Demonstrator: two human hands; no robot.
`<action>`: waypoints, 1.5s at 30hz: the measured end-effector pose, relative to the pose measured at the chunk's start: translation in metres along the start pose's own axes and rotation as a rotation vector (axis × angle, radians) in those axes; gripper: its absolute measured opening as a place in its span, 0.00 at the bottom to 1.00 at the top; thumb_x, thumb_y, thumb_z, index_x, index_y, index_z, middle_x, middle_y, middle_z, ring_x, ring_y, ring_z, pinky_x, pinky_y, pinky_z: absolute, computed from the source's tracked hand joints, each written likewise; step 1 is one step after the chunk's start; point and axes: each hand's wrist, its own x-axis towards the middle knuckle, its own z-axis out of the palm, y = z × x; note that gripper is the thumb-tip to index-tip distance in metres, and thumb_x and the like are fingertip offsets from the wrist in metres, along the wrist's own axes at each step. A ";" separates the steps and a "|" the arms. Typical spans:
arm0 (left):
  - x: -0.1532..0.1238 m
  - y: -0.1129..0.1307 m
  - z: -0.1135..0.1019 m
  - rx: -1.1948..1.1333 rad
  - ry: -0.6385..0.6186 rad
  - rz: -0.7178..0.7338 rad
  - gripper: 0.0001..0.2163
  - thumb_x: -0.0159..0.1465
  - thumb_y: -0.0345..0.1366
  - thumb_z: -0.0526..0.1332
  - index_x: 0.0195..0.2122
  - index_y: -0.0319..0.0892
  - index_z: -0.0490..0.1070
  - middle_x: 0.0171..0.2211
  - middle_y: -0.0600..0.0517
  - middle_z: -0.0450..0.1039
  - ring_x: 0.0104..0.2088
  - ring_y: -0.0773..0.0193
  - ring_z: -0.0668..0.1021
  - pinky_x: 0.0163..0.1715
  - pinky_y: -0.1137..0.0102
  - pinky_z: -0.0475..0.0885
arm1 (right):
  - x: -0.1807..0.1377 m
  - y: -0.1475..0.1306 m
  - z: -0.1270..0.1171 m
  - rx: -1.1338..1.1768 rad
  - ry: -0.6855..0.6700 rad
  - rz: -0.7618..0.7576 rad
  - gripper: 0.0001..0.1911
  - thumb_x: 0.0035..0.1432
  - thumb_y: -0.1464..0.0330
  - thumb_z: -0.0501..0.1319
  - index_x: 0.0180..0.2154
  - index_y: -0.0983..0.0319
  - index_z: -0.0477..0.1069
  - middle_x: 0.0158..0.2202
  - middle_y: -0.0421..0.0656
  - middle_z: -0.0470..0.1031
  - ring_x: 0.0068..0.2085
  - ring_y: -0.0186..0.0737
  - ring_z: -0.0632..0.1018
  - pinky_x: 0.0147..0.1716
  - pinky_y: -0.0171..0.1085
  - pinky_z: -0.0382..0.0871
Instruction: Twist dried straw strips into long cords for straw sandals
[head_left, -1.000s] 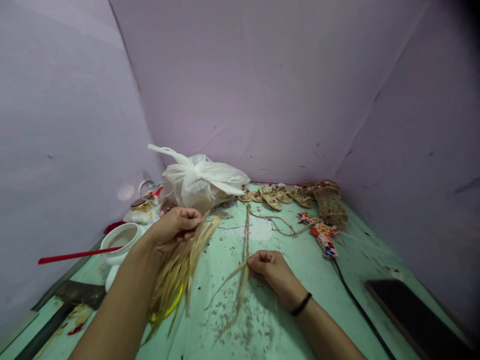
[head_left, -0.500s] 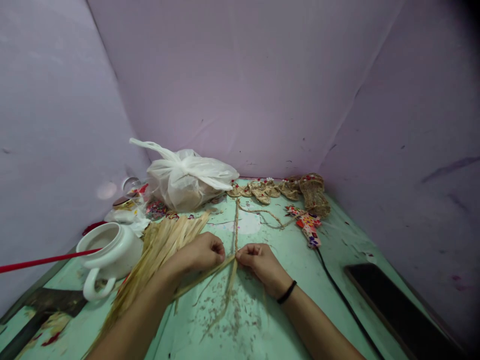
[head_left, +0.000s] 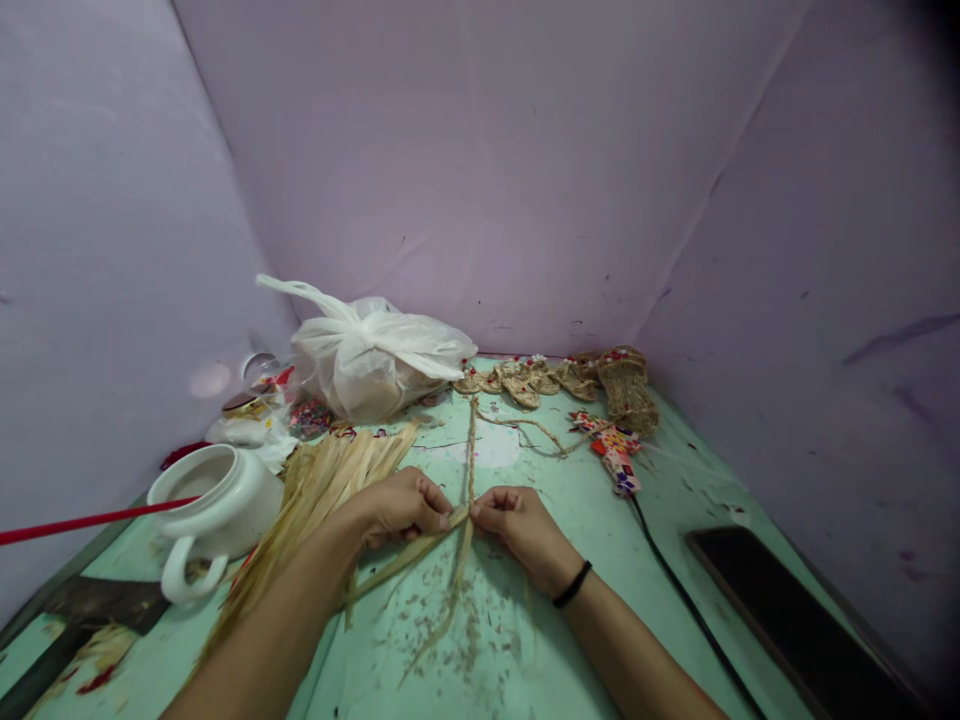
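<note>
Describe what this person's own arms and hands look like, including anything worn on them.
The left hand and right hand wear no gloves, and no sleeves show on the forearms. A slim black band circles the right wrist; none shows on the left.

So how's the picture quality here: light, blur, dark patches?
Head view: dim, soft light, with a pale spot on the left wall; top right corner nearly black; braid, left hand and right hand slightly soft, without heavy motion blur.
</note>
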 end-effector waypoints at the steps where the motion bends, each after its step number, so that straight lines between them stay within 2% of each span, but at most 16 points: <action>1: -0.001 0.001 0.000 0.002 0.008 0.008 0.08 0.40 0.37 0.61 0.19 0.37 0.69 0.12 0.59 0.56 0.13 0.76 0.57 0.14 0.76 0.48 | 0.000 0.000 0.000 0.000 -0.001 -0.001 0.06 0.35 0.70 0.60 0.16 0.66 0.65 0.12 0.35 0.60 0.15 0.23 0.55 0.16 0.30 0.44; 7: -0.004 0.006 0.006 0.093 0.047 0.068 0.10 0.45 0.39 0.58 0.15 0.38 0.63 0.09 0.60 0.51 0.12 0.75 0.54 0.14 0.75 0.47 | 0.001 0.001 -0.001 0.001 -0.002 -0.012 0.04 0.35 0.71 0.59 0.16 0.66 0.66 0.13 0.36 0.61 0.15 0.24 0.56 0.16 0.30 0.45; 10: -0.003 0.006 0.009 0.108 0.028 0.070 0.11 0.47 0.40 0.57 0.15 0.37 0.65 0.08 0.58 0.53 0.11 0.75 0.54 0.14 0.74 0.45 | 0.002 0.002 -0.001 0.001 -0.008 -0.014 0.05 0.35 0.71 0.59 0.16 0.66 0.66 0.13 0.36 0.62 0.15 0.24 0.57 0.16 0.30 0.45; 12: -0.002 0.006 0.010 0.110 0.036 0.067 0.11 0.47 0.40 0.57 0.16 0.37 0.66 0.08 0.57 0.55 0.11 0.75 0.54 0.14 0.74 0.45 | 0.002 0.003 -0.001 0.001 -0.009 -0.013 0.05 0.36 0.70 0.60 0.16 0.66 0.66 0.14 0.36 0.62 0.15 0.24 0.56 0.16 0.30 0.45; 16: 0.000 0.005 0.011 0.110 0.081 0.061 0.11 0.46 0.39 0.57 0.14 0.38 0.62 0.08 0.59 0.51 0.11 0.76 0.53 0.13 0.75 0.45 | 0.003 0.004 -0.001 0.010 -0.011 -0.020 0.05 0.35 0.70 0.60 0.17 0.66 0.66 0.13 0.36 0.62 0.15 0.24 0.58 0.16 0.30 0.47; 19: 0.002 0.004 0.012 0.067 0.075 0.046 0.10 0.45 0.39 0.58 0.15 0.39 0.61 0.08 0.60 0.50 0.11 0.76 0.53 0.12 0.76 0.45 | 0.002 0.003 -0.001 0.000 -0.003 -0.020 0.05 0.34 0.70 0.60 0.17 0.66 0.66 0.13 0.36 0.62 0.15 0.24 0.58 0.16 0.29 0.47; 24: 0.009 -0.004 0.010 0.029 0.058 -0.009 0.10 0.44 0.40 0.60 0.24 0.39 0.66 0.09 0.60 0.57 0.09 0.75 0.56 0.11 0.77 0.47 | 0.002 0.000 -0.001 0.004 -0.009 -0.023 0.05 0.35 0.70 0.60 0.17 0.66 0.65 0.13 0.36 0.63 0.16 0.24 0.58 0.16 0.30 0.47; 32: 0.013 -0.001 0.013 -0.008 0.087 -0.057 0.09 0.45 0.40 0.59 0.18 0.39 0.64 0.06 0.58 0.57 0.06 0.75 0.54 0.08 0.77 0.45 | 0.001 -0.001 -0.001 0.000 -0.010 -0.013 0.05 0.35 0.71 0.59 0.17 0.66 0.65 0.13 0.36 0.63 0.15 0.24 0.58 0.16 0.30 0.46; 36: 0.015 0.001 0.020 -0.112 0.091 -0.078 0.11 0.43 0.41 0.61 0.17 0.39 0.63 0.06 0.57 0.58 0.06 0.75 0.56 0.07 0.78 0.45 | -0.001 -0.003 -0.002 0.032 -0.028 0.023 0.05 0.35 0.71 0.60 0.18 0.66 0.65 0.13 0.35 0.62 0.14 0.23 0.57 0.15 0.29 0.44; 39: 0.015 0.003 0.025 -0.173 0.155 -0.051 0.15 0.39 0.43 0.65 0.16 0.39 0.60 0.08 0.58 0.59 0.08 0.76 0.58 0.07 0.79 0.46 | -0.002 -0.004 -0.004 0.072 -0.042 0.066 0.05 0.34 0.71 0.60 0.19 0.66 0.64 0.11 0.32 0.58 0.13 0.22 0.54 0.14 0.29 0.40; 42: 0.011 0.006 0.030 -0.182 0.228 -0.031 0.17 0.38 0.44 0.67 0.18 0.39 0.60 0.07 0.59 0.57 0.08 0.76 0.57 0.07 0.79 0.45 | -0.002 -0.005 -0.005 0.109 -0.071 0.083 0.06 0.35 0.71 0.60 0.20 0.65 0.64 0.10 0.31 0.56 0.12 0.22 0.53 0.13 0.29 0.39; 45: 0.008 0.009 0.034 -0.222 0.198 -0.014 0.17 0.41 0.45 0.65 0.23 0.40 0.61 0.06 0.60 0.56 0.07 0.75 0.57 0.07 0.80 0.46 | -0.002 -0.005 -0.006 0.125 -0.093 0.071 0.07 0.36 0.70 0.60 0.21 0.65 0.64 0.10 0.32 0.57 0.12 0.22 0.53 0.13 0.29 0.39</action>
